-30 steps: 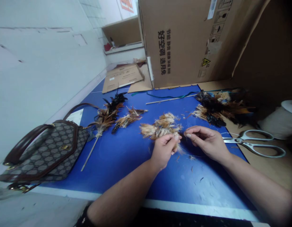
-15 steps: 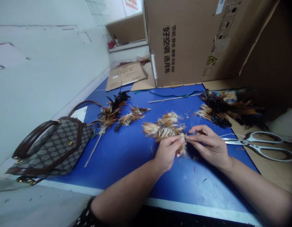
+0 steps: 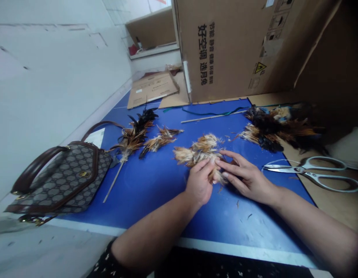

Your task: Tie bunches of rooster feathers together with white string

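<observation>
A tuft of light brown feathers (image 3: 216, 175) is pinched in my left hand (image 3: 200, 181), thumb and fingers closed around its base. My right hand (image 3: 245, 175) comes in from the right with fairly straight fingers, their tips touching the tuft by the left thumb. Just beyond both hands lies a loose pile of tan and white feathers (image 3: 196, 152) on the blue table (image 3: 155, 193). Farther left are a small feather bunch (image 3: 161, 142) and a feather-covered stick (image 3: 132, 142) with black feathers at its top end.
Scissors (image 3: 300, 168) lie partly open at the right, beside a dark feather heap (image 3: 277, 129). A patterned handbag (image 3: 65, 179) stands at the left. A thin stick (image 3: 208, 117) and a green ribbon (image 3: 202, 112) lie before a large cardboard box (image 3: 234, 58).
My right hand has shifted left toward my left hand, and its fingers have straightened from a pinch to lie along the tuft. The whole view has moved slightly.
</observation>
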`<action>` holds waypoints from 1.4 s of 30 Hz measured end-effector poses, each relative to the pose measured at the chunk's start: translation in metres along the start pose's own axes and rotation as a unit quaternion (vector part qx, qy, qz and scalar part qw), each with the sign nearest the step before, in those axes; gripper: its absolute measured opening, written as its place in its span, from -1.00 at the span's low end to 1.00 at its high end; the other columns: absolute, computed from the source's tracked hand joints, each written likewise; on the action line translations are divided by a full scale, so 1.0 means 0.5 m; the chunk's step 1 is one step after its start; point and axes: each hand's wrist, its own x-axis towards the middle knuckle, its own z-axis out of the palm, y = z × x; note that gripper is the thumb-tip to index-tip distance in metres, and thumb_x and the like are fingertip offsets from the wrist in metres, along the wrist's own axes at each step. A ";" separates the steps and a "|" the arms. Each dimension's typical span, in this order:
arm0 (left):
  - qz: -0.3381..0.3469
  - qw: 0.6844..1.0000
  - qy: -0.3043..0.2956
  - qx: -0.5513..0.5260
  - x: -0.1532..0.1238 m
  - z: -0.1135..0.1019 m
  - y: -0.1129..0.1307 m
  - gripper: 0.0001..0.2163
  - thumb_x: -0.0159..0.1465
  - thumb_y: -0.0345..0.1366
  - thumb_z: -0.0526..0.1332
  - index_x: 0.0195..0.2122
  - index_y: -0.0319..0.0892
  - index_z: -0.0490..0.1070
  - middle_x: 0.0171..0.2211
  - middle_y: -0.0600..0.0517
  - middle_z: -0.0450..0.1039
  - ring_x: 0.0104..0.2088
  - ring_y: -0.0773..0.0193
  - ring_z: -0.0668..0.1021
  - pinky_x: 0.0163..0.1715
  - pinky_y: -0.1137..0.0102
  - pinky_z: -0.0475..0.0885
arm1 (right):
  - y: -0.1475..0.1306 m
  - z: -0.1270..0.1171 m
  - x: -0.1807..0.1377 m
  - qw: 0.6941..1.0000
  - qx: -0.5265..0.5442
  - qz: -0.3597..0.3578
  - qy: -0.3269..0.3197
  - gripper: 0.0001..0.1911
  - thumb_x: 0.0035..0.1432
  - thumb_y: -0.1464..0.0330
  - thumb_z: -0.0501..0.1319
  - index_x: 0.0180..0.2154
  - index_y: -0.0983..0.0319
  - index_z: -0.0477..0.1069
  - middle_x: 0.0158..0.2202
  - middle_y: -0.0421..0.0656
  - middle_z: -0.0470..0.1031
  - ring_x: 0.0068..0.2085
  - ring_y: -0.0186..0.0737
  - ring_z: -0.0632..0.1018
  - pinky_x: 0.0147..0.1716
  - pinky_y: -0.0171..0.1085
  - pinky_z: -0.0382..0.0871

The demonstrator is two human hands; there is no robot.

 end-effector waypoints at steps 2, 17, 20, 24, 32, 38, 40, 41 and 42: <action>0.009 1.000 0.012 0.008 0.003 -0.001 0.004 -0.60 0.09 -0.10 0.60 -0.28 -0.27 0.53 -0.46 0.11 0.42 -0.59 0.52 0.35 -0.60 0.51 0.20 | 0.004 -0.008 -0.001 1.000 -0.011 0.003 -0.016 -0.45 0.47 0.40 0.20 0.41 -0.02 0.38 0.47 -0.01 0.29 0.37 0.05 0.47 0.29 0.05 0.48; 0.046 0.994 0.052 0.083 0.004 -0.002 0.005 -0.55 0.09 0.00 0.57 -0.23 -0.28 0.60 -0.45 0.08 0.48 -0.60 0.52 0.36 -0.62 0.52 0.19 | -0.020 -0.110 0.002 0.934 -0.047 0.120 -0.333 -0.92 0.23 0.46 0.33 -0.31 0.18 0.58 -0.32 -0.16 0.63 -0.37 -0.24 0.58 -0.35 -0.29 0.38; 0.049 0.993 0.045 0.097 0.004 -0.003 0.002 -0.56 0.12 0.03 0.55 -0.22 -0.27 0.60 -0.44 0.07 0.48 -0.60 0.52 0.36 -0.61 0.52 0.20 | -0.017 -0.093 -0.001 0.935 -0.065 0.116 -0.329 -0.90 0.20 0.48 0.31 -0.36 0.18 0.53 -0.36 -0.16 0.60 -0.40 -0.23 0.54 -0.38 -0.28 0.33; 0.057 0.991 0.031 0.121 0.003 -0.006 -0.002 -0.56 0.16 0.05 0.52 -0.21 -0.27 0.61 -0.40 0.05 0.51 -0.59 0.52 0.36 -0.60 0.51 0.20 | -0.014 -0.094 0.006 0.957 -0.020 0.098 -0.273 -0.88 0.31 0.41 0.26 -0.33 0.19 0.50 -0.34 -0.15 0.57 -0.37 -0.24 0.53 -0.33 -0.29 0.35; 0.038 0.965 -0.057 0.253 -0.007 -0.018 -0.015 -0.59 0.34 0.07 0.37 -0.22 -0.26 0.62 -0.58 0.09 0.41 -0.59 0.45 0.34 -0.55 0.49 0.23 | -0.018 -0.086 0.012 0.991 0.029 0.104 -0.074 -0.85 0.41 0.30 0.26 -0.25 0.18 0.51 -0.34 -0.17 0.53 -0.39 -0.29 0.49 -0.37 -0.32 0.36; 0.032 0.962 -0.072 0.260 -0.010 -0.022 -0.027 -0.61 0.35 0.06 0.36 -0.25 -0.25 0.59 -0.59 0.09 0.41 -0.60 0.43 0.35 -0.57 0.48 0.25 | -0.017 -0.058 0.005 0.994 0.042 0.098 -0.022 -0.85 0.41 0.30 0.28 -0.26 0.19 0.52 -0.37 -0.17 0.51 -0.40 -0.29 0.48 -0.37 -0.30 0.38; 0.036 0.962 -0.081 0.259 -0.010 -0.022 -0.027 -0.61 0.34 0.05 0.38 -0.27 -0.26 0.61 -0.58 0.08 0.42 -0.59 0.43 0.35 -0.56 0.48 0.25 | -0.018 -0.052 0.005 0.994 0.037 0.096 -0.020 -0.84 0.42 0.29 0.28 -0.26 0.19 0.52 -0.37 -0.16 0.52 -0.41 -0.29 0.48 -0.38 -0.30 0.38; 0.038 0.961 -0.084 0.259 -0.011 -0.022 -0.026 -0.61 0.33 0.05 0.38 -0.28 -0.26 0.61 -0.57 0.07 0.43 -0.59 0.42 0.35 -0.55 0.47 0.25 | -0.018 -0.049 0.005 0.995 0.032 0.093 -0.018 -0.84 0.42 0.29 0.27 -0.26 0.19 0.52 -0.36 -0.16 0.52 -0.41 -0.29 0.48 -0.38 -0.30 0.38; 0.039 0.961 -0.084 0.261 -0.011 -0.022 -0.025 -0.61 0.32 0.05 0.39 -0.29 -0.25 0.61 -0.57 0.06 0.43 -0.59 0.42 0.35 -0.55 0.47 0.25 | -0.018 -0.047 0.004 0.996 0.025 0.088 -0.015 -0.84 0.42 0.29 0.27 -0.25 0.19 0.52 -0.36 -0.15 0.52 -0.40 -0.28 0.48 -0.38 -0.30 0.38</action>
